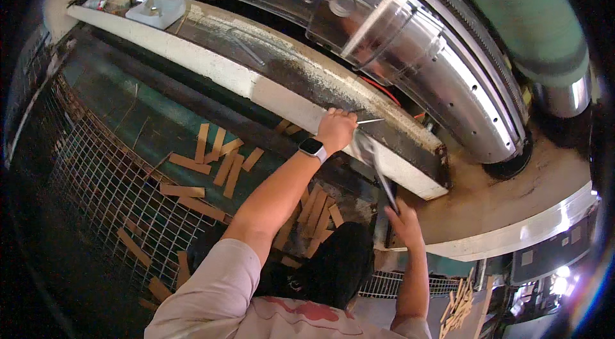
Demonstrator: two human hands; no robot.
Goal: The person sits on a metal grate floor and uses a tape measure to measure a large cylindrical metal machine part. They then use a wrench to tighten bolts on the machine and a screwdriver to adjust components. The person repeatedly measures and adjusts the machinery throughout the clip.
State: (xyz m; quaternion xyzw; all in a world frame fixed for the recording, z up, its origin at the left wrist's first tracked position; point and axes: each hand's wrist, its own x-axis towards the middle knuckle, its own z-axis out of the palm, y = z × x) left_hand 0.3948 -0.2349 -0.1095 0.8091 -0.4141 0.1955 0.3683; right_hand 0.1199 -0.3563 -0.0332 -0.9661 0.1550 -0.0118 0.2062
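Observation:
My left hand (337, 129), a watch on its wrist, is closed at the front edge of the white machine ledge (282, 102). A thin bright metal rod (370, 121) sticks out to the right from its fingers. Lower right, my right hand (407, 227) grips the dark handle of a long slim tool (383, 179). This tool slants up and left toward the ledge edge, just right of my left hand. Its far end is smeared by motion, so its exact kind cannot be told.
A large polished metal cylinder (416, 63) runs behind the ledge. An L-shaped metal bar (246, 47) and a white plastic tray (155, 11) lie on the ledge. Several thin wooden strips (227, 172) are scattered below, near a wire mesh (128, 211). A curved tan surface (512, 204) is at right.

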